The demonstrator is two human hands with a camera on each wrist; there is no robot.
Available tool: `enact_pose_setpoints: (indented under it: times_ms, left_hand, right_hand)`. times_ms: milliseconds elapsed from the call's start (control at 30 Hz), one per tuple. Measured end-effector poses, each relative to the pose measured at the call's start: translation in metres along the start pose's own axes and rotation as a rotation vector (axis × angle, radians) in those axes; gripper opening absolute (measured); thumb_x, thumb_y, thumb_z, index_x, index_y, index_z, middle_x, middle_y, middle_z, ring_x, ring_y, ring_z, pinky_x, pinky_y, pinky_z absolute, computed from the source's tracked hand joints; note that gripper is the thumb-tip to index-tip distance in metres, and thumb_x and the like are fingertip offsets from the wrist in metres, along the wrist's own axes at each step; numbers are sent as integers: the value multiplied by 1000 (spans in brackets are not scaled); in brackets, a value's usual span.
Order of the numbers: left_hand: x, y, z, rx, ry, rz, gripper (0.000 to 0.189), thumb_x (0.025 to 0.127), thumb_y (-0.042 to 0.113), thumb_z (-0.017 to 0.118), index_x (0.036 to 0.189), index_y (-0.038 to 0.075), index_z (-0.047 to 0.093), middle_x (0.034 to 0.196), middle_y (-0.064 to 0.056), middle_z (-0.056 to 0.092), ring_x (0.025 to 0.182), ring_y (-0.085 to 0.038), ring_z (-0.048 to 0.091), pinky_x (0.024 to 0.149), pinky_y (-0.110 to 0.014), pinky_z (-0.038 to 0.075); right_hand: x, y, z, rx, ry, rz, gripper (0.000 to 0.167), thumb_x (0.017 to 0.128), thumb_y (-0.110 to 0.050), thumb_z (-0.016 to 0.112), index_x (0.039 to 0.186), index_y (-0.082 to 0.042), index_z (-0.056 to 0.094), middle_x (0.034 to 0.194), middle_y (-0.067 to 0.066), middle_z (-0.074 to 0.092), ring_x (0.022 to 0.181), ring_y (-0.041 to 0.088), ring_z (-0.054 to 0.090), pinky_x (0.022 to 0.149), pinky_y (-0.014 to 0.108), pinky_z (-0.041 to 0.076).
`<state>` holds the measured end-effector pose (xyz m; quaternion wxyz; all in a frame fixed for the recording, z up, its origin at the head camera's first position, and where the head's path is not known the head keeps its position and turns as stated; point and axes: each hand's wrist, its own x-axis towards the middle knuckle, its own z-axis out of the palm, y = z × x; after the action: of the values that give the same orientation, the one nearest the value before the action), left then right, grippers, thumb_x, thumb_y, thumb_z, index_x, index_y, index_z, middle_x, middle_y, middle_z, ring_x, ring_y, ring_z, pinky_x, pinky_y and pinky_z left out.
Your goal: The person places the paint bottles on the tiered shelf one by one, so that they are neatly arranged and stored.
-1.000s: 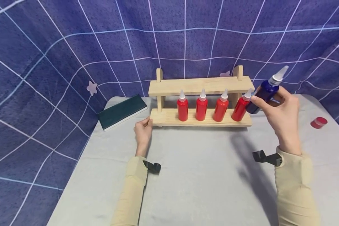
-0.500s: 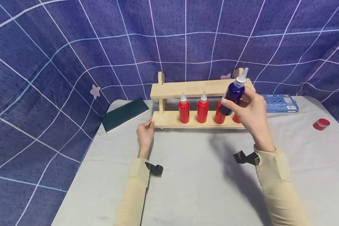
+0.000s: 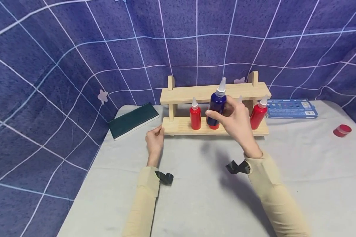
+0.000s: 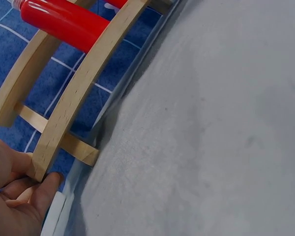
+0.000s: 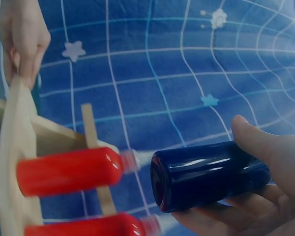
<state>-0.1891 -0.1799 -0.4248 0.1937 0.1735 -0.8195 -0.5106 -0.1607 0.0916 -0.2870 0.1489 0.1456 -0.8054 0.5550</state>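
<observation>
My right hand [image 3: 238, 123] grips a dark blue squeeze bottle [image 3: 217, 104] with a clear pointed nozzle, held up in front of the wooden two-tier rack [image 3: 182, 93]. On the rack's lower shelf stand several red squeeze bottles [image 3: 195, 119]; the blue bottle and hand partly hide the middle ones. In the right wrist view the blue bottle [image 5: 206, 174] is apart from the red bottles [image 5: 69, 171]. With thumb and fingers, my left hand [image 3: 155, 142] pinches the left end of the lower shelf [image 4: 71, 103].
A dark green box [image 3: 133, 120] with a white edge lies left of the rack. To the right are a blue printed box [image 3: 292, 109] and a small red round container [image 3: 342, 130]. A blue gridded cloth [image 3: 178, 39] hangs behind the table.
My right hand has carried the blue bottle leftward from the rack's right end to in front of its middle, uncovering the blue printed box. The left hand stays at the shelf end.
</observation>
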Motion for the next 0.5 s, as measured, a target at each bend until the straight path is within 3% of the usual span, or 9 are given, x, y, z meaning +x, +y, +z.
enact_pose_setpoints:
  times_ms: [200,400,500]
  left_hand:
    - [-1,0,-1,-6,13,5,25,94,16,65,117,7,71,111,-14,71,99,-22,70,84,-37,57]
    - [0,0,0,5,7,6,25,94,16,65,117,8,71,111,-14,71,98,-23,71,82,-37,58]
    - [-1,1,0,12,8,10,25,94,15,65,117,8,71,111,-14,71,98,-23,70,82,-37,58]
  right_hand:
    - [0,2,21,23,-63,-7,46,80,-20,82,119,-3,65,101,15,73,85,25,72,65,21,56]
    - [1,2,43,70,-109,-12,43,80,-18,82,117,-2,66,102,15,73,93,25,71,82,38,58]
    - [1,3,54,97,-134,-1,41,81,-18,82,115,-3,66,101,14,73,93,25,71,83,39,58]
